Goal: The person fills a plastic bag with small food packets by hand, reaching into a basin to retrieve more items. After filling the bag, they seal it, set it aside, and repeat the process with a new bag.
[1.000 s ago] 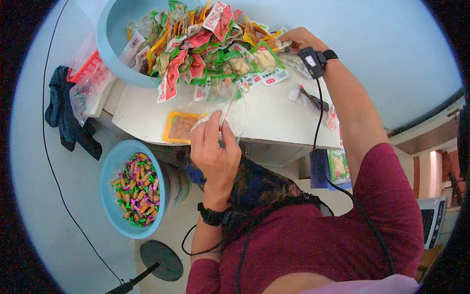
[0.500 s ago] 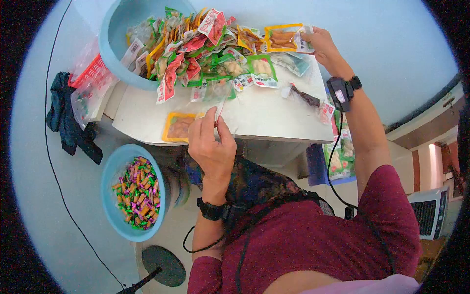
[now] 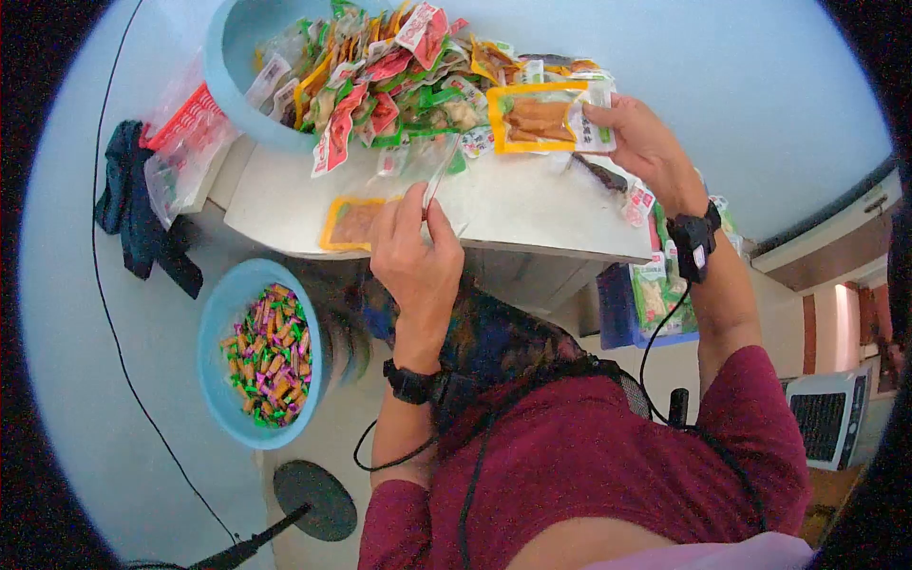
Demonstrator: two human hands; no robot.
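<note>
My right hand point(image 3: 651, 142) pinches the end of a yellow-edged snack packet point(image 3: 537, 118) with brown sticks of food in it, above the white table point(image 3: 532, 220). My left hand point(image 3: 416, 261) is closed on the edge of a clear plastic bag point(image 3: 404, 163) at the table's near edge. Another yellow-edged packet point(image 3: 350, 224) lies flat beside the left fingers, seemingly inside that bag. Behind both hands, a heap of snack packets point(image 3: 380, 100) in red, green and yellow spills from a blue basin point(image 3: 220, 81). A dark snack in clear wrap point(image 3: 602, 175) lies below the right hand.
On the lower left stands a second blue basin point(image 3: 208, 332) of small wrapped sweets point(image 3: 271, 356). A red basket point(image 3: 185, 119) and dark cloth point(image 3: 133, 204) are at the left. Under the table's right end is a blue crate point(image 3: 616, 309) with green packets.
My right hand has brought its packet down and left, away from the back of the heap and nearer the clear bag. My left hand keeps its hold; the view has shifted slightly.
</note>
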